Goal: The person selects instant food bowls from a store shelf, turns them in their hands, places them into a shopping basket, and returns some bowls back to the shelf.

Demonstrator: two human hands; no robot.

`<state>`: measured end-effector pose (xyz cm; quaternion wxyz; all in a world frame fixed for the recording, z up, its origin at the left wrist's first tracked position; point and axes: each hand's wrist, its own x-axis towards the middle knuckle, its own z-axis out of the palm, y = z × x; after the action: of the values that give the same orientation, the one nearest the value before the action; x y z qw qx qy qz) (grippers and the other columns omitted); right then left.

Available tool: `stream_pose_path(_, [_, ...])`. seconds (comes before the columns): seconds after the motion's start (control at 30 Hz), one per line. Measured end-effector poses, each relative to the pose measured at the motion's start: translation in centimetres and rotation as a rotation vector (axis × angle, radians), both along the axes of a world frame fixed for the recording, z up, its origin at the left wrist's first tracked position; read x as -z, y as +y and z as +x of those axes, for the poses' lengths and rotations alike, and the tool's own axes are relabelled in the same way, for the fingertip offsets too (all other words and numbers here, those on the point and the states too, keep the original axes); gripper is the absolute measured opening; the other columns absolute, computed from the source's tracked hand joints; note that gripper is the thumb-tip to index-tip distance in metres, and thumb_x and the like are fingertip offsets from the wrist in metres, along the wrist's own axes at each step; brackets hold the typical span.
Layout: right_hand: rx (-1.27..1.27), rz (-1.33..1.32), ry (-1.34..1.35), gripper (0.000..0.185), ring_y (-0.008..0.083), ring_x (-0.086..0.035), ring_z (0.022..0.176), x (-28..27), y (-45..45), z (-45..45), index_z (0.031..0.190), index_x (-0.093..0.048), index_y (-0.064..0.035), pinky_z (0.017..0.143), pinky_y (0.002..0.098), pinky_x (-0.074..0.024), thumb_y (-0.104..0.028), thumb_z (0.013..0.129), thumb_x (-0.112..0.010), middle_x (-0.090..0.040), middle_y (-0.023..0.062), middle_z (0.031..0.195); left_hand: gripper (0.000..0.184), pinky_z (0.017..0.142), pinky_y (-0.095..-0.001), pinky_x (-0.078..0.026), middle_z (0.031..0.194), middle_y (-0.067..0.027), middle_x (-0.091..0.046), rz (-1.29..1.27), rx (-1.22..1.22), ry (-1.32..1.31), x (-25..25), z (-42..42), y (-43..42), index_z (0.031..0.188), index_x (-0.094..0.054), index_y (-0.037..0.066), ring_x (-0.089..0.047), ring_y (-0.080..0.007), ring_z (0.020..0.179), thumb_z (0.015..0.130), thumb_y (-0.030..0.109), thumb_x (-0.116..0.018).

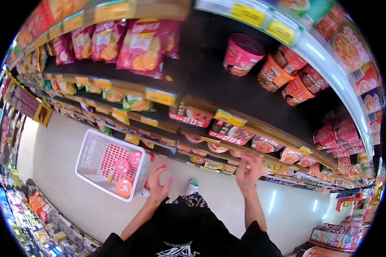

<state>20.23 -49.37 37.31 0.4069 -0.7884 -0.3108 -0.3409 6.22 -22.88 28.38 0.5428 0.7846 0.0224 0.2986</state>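
Observation:
My left hand point(159, 182) hovers beside the right end of a white plastic basket point(82, 165), fingers spread and holding nothing. Inside that basket lie a few round-lidded cups: two pink cups point(122, 166) and an orange one point(125, 187). Raised in front of the lower shelves is my right hand point(249, 172), its fingers loosely bent, with no item visible in it. Above it, on the dark upper shelf, stand a pink instant noodle cup point(243, 55) and several orange noodle cups point(272, 73).
Purple chip bags point(142, 45) fill the upper left shelf. Noodle bowls point(266, 144) line the lower shelves, behind price-tag rails point(161, 97). A pale tiled floor point(227, 210) runs along the aisle. Another stocked shelf point(51, 227) stands at the lower left.

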Motion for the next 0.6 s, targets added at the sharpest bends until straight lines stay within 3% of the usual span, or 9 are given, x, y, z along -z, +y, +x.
stream_pose_path(0.13, [0.006,-0.1,-0.179,0.028,0.0295,-0.062,0.09,-7.6,-3.1,4.3,0.099,-0.061,-0.0007,0.073,0.0373,-0.0498,0.014,0.075,-0.061,-0.063,0.0124,0.094,0.033,0.1,-0.0435,-0.046,0.12,-0.0179,-0.062,0.142,0.198,-0.317,-10.8,9.2,-3.3,0.11,-0.059,0.002,-0.058,-0.0362,0.117,0.078,0.001,-0.069])
stream_pose_path(0.2, [-0.048,-0.143,-0.127,0.029,0.032,-0.062,0.09,-10.4,-2.4,6.8,0.104,-0.062,-0.0005,0.073,0.0377,-0.0492,0.01,0.078,-0.063,-0.063,0.0152,0.096,0.036,0.097,-0.0415,-0.048,0.118,-0.0173,-0.062,0.271,0.177,-0.5,-14.4,14.7,-4.4,0.114,-0.059,0.002,-0.06,-0.0342,0.114,0.08,0.003,-0.07])
stream_pose_path(0.27, [-0.075,-0.234,-0.078,0.037,0.0394,-0.061,0.095,-12.2,-1.0,10.4,0.119,-0.056,-0.0012,0.076,0.0421,-0.0503,0.002,0.083,-0.063,-0.062,0.0197,0.099,0.039,0.095,-0.0374,-0.048,0.121,-0.0178,-0.058,0.192,0.211,-0.412,-17.5,19.9,-5.5,0.122,-0.055,-0.001,-0.06,-0.0293,0.113,0.084,-0.003,-0.063])
stream_pose_path(0.33, [-0.032,-0.274,0.024,0.054,0.0468,-0.058,0.104,-13.6,0.7,13.5,0.137,-0.042,-0.0041,0.084,0.0478,-0.0503,-0.011,0.087,-0.062,-0.062,0.0235,0.107,0.046,0.094,-0.0332,-0.05,0.124,-0.0174,-0.056,0.112,0.238,-0.354,-19.1,25.1,-5.8,0.131,-0.052,0.001,-0.059,-0.0263,0.113,0.087,0.0,-0.063])
stream_pose_path(0.43, [0.091,-0.389,0.156,0.073,0.0468,-0.046,0.126,-13.9,2.5,18.4,0.151,-0.023,-0.0083,0.103,0.0462,-0.0406,-0.02,0.091,-0.063,-0.046,0.0308,0.135,0.048,0.095,-0.0359,-0.05,0.126,-0.0175,-0.054,0.277,0.132,-0.274,-19.5,31.2,-4.5,0.136,-0.048,0.004,-0.057,-0.0274,0.115,0.09,0.004,-0.061])
stream_pose_path(0.47, [0.094,-0.426,0.216,0.075,0.0473,-0.043,0.128,-14.3,2.9,19.6,0.152,-0.022,-0.0078,0.105,0.0464,-0.0388,-0.021,0.09,-0.064,-0.044,0.0322,0.137,0.059,0.097,-0.0373,-0.05,0.132,-0.0195,-0.051,0.501,0.029,-0.221,-19.2,32.6,-3.7,0.145,-0.037,0.003,-0.055,-0.027,0.121,0.091,0.006,-0.061])
stream_pose_path(0.53, [0.102,-0.501,0.353,0.08,0.0481,-0.038,0.132,-14.3,3.5,20.6,0.152,-0.019,-0.0068,0.108,0.0468,-0.0353,-0.024,0.089,-0.065,-0.039,0.035,0.14,0.07,0.1,-0.0376,-0.048,0.139,-0.0223,-0.046,0.281,0.22,-0.031,-19.6,34.1,-2.8,0.149,-0.027,0.001,-0.051,-0.0278,0.126,0.09,0.009,-0.064])
stream_pose_path(0.6, [0.05,-0.361,0.247,0.076,0.0494,-0.041,0.127,-13.6,3.9,20.1,0.148,-0.025,-0.0027,0.105,0.0482,-0.0368,-0.021,0.087,-0.065,-0.042,0.0342,0.136,0.076,0.102,-0.0378,-0.046,0.142,-0.0232,-0.045,0.153,0.466,-0.03,-19.8,34.2,-2.4,0.15,-0.023,-0.001,-0.05,-0.0281,0.127,0.089,0.011,-0.067])
